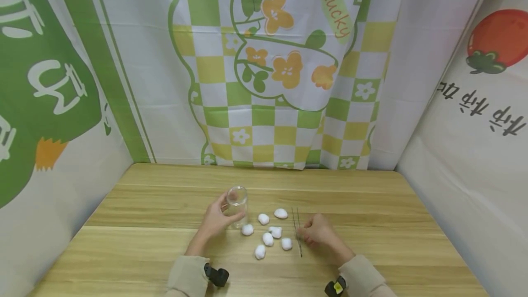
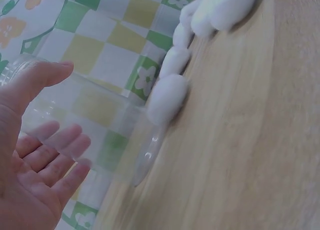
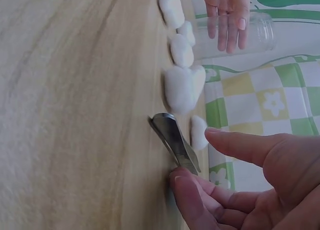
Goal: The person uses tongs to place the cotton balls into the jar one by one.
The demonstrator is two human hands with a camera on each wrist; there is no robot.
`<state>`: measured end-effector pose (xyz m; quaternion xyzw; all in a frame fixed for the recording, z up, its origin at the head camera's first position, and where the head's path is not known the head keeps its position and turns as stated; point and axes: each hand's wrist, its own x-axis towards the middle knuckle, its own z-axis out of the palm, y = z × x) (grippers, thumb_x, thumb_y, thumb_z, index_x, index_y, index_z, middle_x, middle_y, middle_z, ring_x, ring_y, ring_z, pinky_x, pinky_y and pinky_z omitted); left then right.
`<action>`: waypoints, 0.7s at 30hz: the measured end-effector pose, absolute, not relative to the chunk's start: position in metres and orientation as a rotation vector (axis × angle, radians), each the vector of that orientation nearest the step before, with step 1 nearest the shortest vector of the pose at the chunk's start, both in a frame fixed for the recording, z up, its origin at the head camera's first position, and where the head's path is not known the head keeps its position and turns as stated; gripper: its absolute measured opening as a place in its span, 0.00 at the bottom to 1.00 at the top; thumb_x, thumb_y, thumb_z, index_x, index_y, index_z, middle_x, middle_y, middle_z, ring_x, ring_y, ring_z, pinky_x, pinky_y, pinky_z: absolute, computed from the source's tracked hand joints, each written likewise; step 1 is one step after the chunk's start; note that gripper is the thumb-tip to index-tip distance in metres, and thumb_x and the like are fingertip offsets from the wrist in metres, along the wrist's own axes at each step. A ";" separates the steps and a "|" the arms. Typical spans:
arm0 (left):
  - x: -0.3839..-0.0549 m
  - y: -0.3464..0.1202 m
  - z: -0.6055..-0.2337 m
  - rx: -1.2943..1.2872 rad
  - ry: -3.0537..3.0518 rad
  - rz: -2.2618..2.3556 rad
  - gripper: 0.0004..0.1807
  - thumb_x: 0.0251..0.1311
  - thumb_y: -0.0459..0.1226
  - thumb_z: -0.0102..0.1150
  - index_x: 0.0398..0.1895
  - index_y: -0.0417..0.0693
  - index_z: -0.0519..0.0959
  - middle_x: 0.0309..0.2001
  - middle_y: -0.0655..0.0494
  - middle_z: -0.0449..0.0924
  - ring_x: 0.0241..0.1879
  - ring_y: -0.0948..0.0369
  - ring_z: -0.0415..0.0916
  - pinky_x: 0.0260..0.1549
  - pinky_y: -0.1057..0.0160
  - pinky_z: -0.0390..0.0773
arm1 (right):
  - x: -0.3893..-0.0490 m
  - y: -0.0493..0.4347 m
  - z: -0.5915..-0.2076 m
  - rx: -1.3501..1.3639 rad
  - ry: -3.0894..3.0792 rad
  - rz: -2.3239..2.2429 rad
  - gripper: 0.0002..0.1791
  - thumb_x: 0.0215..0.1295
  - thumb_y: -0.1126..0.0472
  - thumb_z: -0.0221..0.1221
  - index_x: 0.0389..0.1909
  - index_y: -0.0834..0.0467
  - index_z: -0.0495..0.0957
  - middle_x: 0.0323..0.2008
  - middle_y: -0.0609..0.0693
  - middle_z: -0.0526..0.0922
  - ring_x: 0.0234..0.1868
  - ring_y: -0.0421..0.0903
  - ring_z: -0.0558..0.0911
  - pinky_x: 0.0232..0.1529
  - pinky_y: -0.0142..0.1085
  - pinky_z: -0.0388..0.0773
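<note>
- Fingers first, head view: those of the left hand [image 1: 214, 218] curve round the jar [image 1: 237, 203], gripping its side; the jar stands upright on the table [image 1: 144, 228], its mouth facing up.
- Also in the head view, the right hand [image 1: 319, 230] reaches the tweezers [image 1: 299, 242], which lie just right of the cotton balls [image 1: 268, 239], prongs pointing away from the person.
- The cotton balls are scattered between jar and tweezers, one of them just beside the jar's base. A patterned cloth [image 1: 264, 118] hangs behind the table.
- Left wrist view: the thumb lies along one side of the jar and the other fingers show through the clear wall, so the jar sits between them. Cotton balls stretch beyond its base.
- Right wrist view: a fingertip of the right hand meets the tweezers, but the thumb stands apart from them, so the fingers are loose rather than pinching. Cotton balls lie just past the tweezers; the left hand and jar show farther off.
</note>
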<state>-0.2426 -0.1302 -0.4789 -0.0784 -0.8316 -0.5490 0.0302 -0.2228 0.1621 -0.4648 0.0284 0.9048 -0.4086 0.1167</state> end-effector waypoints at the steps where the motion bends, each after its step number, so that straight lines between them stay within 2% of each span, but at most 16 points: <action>1: -0.242 -0.130 -0.480 -0.233 -2.561 -1.702 0.42 0.52 0.38 0.70 0.68 0.35 0.62 0.64 0.34 0.70 0.65 0.39 0.68 0.67 0.44 0.69 | -0.223 0.161 -0.465 0.104 2.648 -1.199 0.15 0.55 0.62 0.68 0.14 0.59 0.75 0.12 0.47 0.77 0.13 0.37 0.74 0.15 0.26 0.76; 5: -0.242 -0.129 -0.482 -0.225 -2.545 -1.721 0.42 0.52 0.38 0.70 0.69 0.35 0.61 0.65 0.34 0.68 0.66 0.38 0.67 0.66 0.44 0.69 | -0.223 0.158 -0.467 0.151 2.662 -1.172 0.16 0.52 0.61 0.70 0.13 0.57 0.74 0.12 0.47 0.78 0.12 0.37 0.74 0.14 0.24 0.71; 10: -0.245 -0.127 -0.487 -0.213 -2.521 -1.744 0.40 0.52 0.37 0.71 0.68 0.37 0.63 0.65 0.37 0.69 0.68 0.39 0.65 0.68 0.44 0.68 | -0.224 0.156 -0.468 0.151 2.710 -1.108 0.16 0.48 0.58 0.73 0.13 0.60 0.77 0.11 0.49 0.80 0.12 0.38 0.75 0.14 0.23 0.69; 21: -0.245 -0.123 -0.494 -0.191 -2.461 -1.782 0.37 0.51 0.35 0.70 0.65 0.38 0.66 0.64 0.39 0.70 0.68 0.41 0.65 0.69 0.46 0.67 | -0.226 0.152 -0.475 0.179 2.762 -1.078 0.19 0.45 0.56 0.74 0.09 0.58 0.75 0.06 0.44 0.74 0.10 0.36 0.69 0.11 0.21 0.63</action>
